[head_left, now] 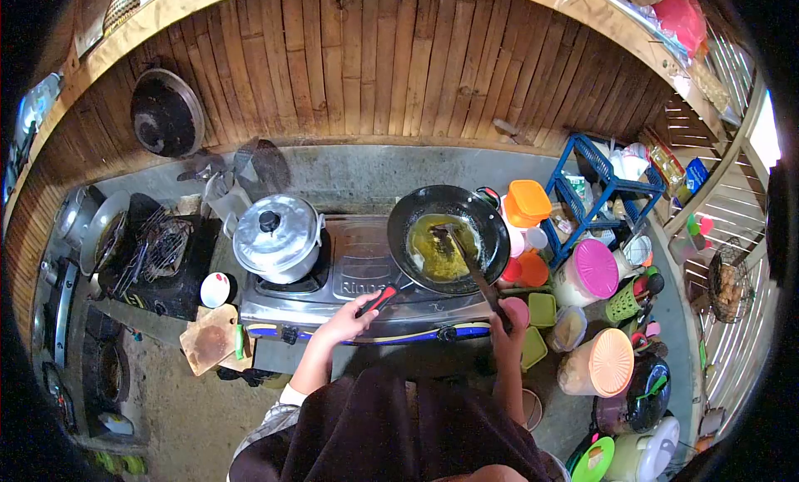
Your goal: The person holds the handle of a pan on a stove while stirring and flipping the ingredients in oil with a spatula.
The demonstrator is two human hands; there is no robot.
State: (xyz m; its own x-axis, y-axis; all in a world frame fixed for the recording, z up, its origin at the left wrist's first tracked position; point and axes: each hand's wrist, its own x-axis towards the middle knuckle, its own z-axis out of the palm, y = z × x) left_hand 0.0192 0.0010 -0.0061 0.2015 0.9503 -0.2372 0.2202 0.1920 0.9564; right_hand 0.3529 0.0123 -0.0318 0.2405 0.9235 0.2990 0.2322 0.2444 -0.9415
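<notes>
A black wok with yellow oil in it sits on the right side of a silver two-burner stove. My left hand is closed round the wok's red and black handle. In my right hand is the dark handle of a long metal spatula, whose tip rests in the oil. Something dark lies at the spatula's tip, too small to make out. A lidded silver pot stands on the left burner.
Orange containers, a pink-lidded tub and a blue rack crowd the right side. To the left are a cutting board, a white bowl and a black stove with a grate. A bamboo wall rises behind.
</notes>
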